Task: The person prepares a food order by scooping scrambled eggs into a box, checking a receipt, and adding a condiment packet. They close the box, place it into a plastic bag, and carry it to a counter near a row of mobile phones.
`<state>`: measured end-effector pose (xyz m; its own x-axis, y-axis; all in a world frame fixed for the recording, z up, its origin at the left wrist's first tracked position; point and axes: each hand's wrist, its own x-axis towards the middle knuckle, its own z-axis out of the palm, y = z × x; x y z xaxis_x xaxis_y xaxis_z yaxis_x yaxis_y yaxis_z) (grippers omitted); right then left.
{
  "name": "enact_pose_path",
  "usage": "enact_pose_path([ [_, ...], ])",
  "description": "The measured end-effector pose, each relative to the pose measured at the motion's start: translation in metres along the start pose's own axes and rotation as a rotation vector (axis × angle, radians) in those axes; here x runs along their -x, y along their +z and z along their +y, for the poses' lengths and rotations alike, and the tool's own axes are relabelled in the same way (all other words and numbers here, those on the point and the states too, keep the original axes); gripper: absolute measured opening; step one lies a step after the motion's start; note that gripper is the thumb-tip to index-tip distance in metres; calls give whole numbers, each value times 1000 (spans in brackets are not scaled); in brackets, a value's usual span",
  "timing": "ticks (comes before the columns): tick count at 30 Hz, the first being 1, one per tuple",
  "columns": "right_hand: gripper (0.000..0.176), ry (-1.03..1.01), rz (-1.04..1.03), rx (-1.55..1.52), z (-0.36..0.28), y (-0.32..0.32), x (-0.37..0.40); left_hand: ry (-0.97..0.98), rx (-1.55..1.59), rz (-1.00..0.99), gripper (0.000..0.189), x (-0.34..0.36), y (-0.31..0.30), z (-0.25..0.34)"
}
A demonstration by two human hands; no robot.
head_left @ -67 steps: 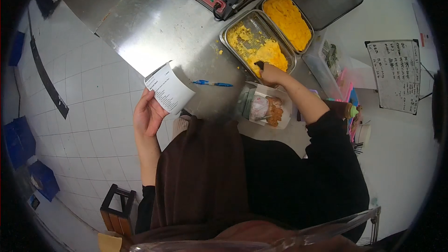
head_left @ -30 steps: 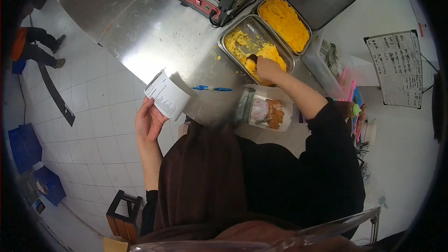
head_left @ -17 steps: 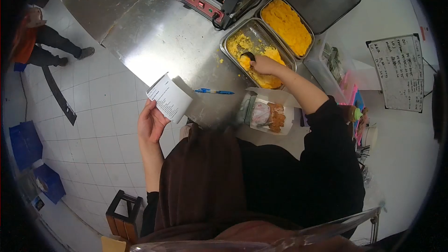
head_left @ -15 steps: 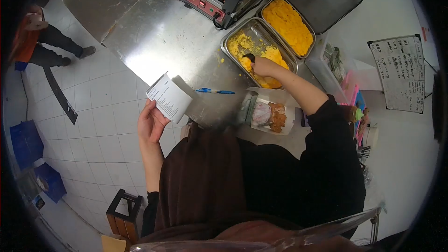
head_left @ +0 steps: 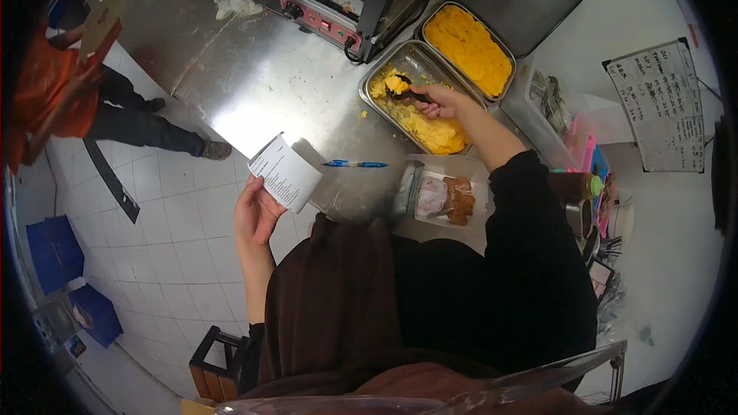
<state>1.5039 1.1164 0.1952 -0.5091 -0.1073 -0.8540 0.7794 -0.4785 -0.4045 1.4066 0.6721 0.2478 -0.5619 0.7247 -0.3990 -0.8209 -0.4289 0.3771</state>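
My left hand [head_left: 260,211] grips a white paper carton [head_left: 284,172] with printed text by its lower edge. The fingers of my right hand [head_left: 440,101] are closed round the handle of a black spoon [head_left: 397,86], which carries a yellow lump. The spoon is over a metal tray [head_left: 368,77] holding yellow food. Beside it a second metal tray [head_left: 508,54] is filled with smoother orange-yellow food. An open box [head_left: 475,220] with fried pieces [head_left: 459,200] and a wrapped white portion [head_left: 432,195] lies below my right forearm.
A blue pen [head_left: 354,164] lies on the steel counter [head_left: 254,69]. A heated cabinet [head_left: 323,25] stands at the back. At the left another person [head_left: 65,107] holds a brown box [head_left: 101,27]. A whiteboard [head_left: 661,107] and a green-capped bottle [head_left: 573,184] are at the right.
My right hand has lifted the spoon, now loaded with yellow food, from the tray. The other person has come closer, holding a brown box. The whole view has shifted slightly.
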Motion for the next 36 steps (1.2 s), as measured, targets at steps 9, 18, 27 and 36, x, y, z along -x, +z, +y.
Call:
enact_pose_path([
  [9, 35, -586, 778, 1293, 22, 21, -34, -77, -18, -56, 43, -16, 5, -9],
  [18, 34, -270, 832, 1340, 18, 100, -1, -68, -19, -17, 40, -12, -17, -11],
  [27, 73, -379, 606, 1548, 11, 104, 4, -54, 37, 9, 40, -10, -18, -11],
  [36, 74, -345, 486, 1479, 23, 91, -17, -52, -24, 6, 44, -5, -17, -9],
])
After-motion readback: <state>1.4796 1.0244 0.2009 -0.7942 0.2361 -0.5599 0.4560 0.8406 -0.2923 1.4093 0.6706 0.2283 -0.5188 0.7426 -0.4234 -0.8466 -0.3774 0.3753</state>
